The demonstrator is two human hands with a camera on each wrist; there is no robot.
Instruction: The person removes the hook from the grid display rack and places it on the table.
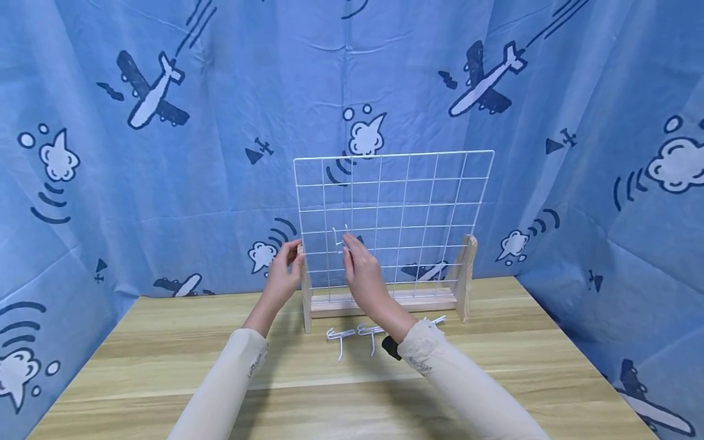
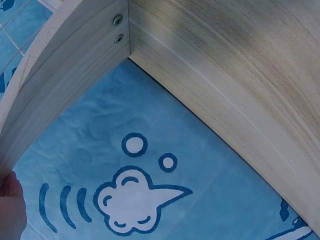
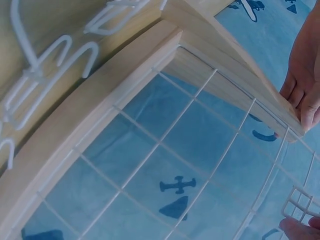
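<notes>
A white wire grid panel (image 1: 404, 206) stands upright in a pale wooden stand (image 1: 464, 278). At its left side my left hand (image 1: 283, 272) holds the top of the left wooden upright (image 2: 60, 75), thumb and fingers on either side. My right hand (image 1: 367, 278) is in front of the grid's lower left part. It pinches a white wire hook (image 3: 298, 200) close to the grid wires. From these views I cannot tell whether that hook is hung on a wire. Only fingertips (image 3: 298, 230) of the right hand show in the right wrist view.
On the wooden table (image 1: 187, 354), in front of the stand, lie more white wire hooks (image 1: 341, 336), one partly hidden by the right forearm. A dark device (image 1: 392, 348) sits at the right wrist. A blue curtain (image 1: 231, 122) with airplane prints surrounds the table's back and sides.
</notes>
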